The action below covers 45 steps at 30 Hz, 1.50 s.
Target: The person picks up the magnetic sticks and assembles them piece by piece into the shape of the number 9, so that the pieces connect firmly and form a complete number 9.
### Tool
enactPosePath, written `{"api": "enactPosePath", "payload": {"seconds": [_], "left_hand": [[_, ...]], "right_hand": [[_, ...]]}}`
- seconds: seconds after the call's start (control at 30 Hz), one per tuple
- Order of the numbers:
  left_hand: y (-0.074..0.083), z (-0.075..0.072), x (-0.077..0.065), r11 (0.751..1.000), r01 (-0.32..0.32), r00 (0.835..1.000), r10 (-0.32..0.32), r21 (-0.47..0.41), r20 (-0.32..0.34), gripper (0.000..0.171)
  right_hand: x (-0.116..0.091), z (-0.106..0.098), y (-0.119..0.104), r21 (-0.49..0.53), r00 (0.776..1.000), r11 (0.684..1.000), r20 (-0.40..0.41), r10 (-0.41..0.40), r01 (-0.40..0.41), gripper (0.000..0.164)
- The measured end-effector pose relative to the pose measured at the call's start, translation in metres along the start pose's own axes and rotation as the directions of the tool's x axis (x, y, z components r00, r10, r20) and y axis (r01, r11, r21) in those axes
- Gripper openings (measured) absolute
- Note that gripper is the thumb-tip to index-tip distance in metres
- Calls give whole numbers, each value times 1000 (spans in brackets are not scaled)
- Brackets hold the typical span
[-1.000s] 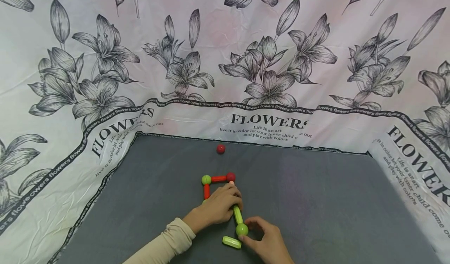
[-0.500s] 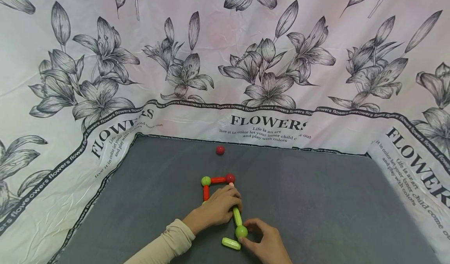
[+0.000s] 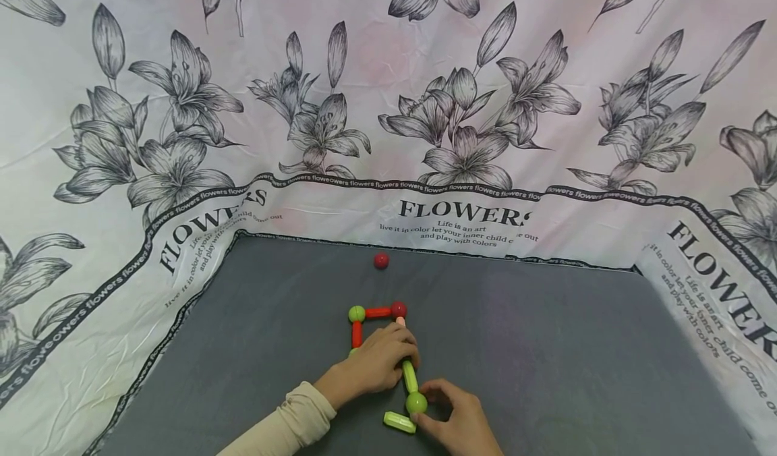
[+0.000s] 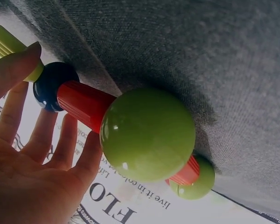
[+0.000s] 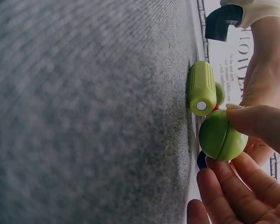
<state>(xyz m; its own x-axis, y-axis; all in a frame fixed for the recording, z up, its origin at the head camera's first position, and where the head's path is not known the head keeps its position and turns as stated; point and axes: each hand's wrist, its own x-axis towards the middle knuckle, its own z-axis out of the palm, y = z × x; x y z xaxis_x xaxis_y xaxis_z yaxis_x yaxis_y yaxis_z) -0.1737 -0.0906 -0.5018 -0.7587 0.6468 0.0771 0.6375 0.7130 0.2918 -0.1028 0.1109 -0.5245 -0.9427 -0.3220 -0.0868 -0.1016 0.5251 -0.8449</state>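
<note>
My left hand (image 3: 376, 361) pinches a light-green magnetic rod (image 3: 409, 376). In the left wrist view, its thumb lies on this rod beside a dark blue ball (image 4: 51, 84), and its fingers spread behind the ball and a red rod (image 4: 86, 103). My right hand (image 3: 455, 415) pinches a green ball (image 3: 416, 403) at the rod's near end. Red rods (image 3: 378, 312), a far green ball (image 3: 356, 314) and a dark red ball (image 3: 398, 309) form a corner beyond. A pale pinkish piece (image 3: 400, 322) shows between the dark red ball and my left hand, which hides the middle.
A loose light-green rod (image 3: 399, 421) lies on the grey cloth just left of the held green ball. Farther back, a single red ball (image 3: 381, 260) sits near the flower-printed curtain (image 3: 461, 220), which encloses the grey surface (image 3: 558, 348) at the back and sides.
</note>
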Motion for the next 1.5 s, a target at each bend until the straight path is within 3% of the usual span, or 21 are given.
{"api": "enactPosePath", "payload": {"seconds": [0.3, 0.47, 0.63, 0.83, 0.97, 1.1, 1.3, 1.5], "left_hand": [[3, -5, -3, 1000, 20, 1000, -20, -9, 9, 25], [7, -8, -11, 1000, -9, 1000, 8, -30, -17, 21], [13, -9, -24, 993, -20, 1000, 18, -116, -15, 18], [16, -8, -35, 970, -9, 998, 22, -242, 53, 16], [14, -8, -42, 936, 78, 993, -41, -342, 113, 20], [12, -7, -48, 872, 169, 981, -103, -459, 165, 23], [10, 0, -56, 778, 204, 972, -87, -594, 220, 25], [8, 10, -62, 784, 173, 974, -44, -596, 224, 25]], "right_hand": [[1, 1, 0, -5, 1000, 1000, 8, 5, -4, 39], [2, 0, 2, -17, 1000, 1000, 12, -14, 14, 38], [2, -1, 3, -31, 999, 999, 15, -33, 34, 36], [3, -1, 6, -26, 999, 999, 16, -32, 32, 36], [3, -1, 6, -17, 1000, 1000, 23, -16, 17, 36], [2, -1, 5, -21, 1000, 1000, 29, 3, -2, 36], [2, -2, 3, -23, 999, 999, 36, 33, -32, 38], [2, -1, 2, -17, 999, 999, 32, 36, -35, 38]]}}
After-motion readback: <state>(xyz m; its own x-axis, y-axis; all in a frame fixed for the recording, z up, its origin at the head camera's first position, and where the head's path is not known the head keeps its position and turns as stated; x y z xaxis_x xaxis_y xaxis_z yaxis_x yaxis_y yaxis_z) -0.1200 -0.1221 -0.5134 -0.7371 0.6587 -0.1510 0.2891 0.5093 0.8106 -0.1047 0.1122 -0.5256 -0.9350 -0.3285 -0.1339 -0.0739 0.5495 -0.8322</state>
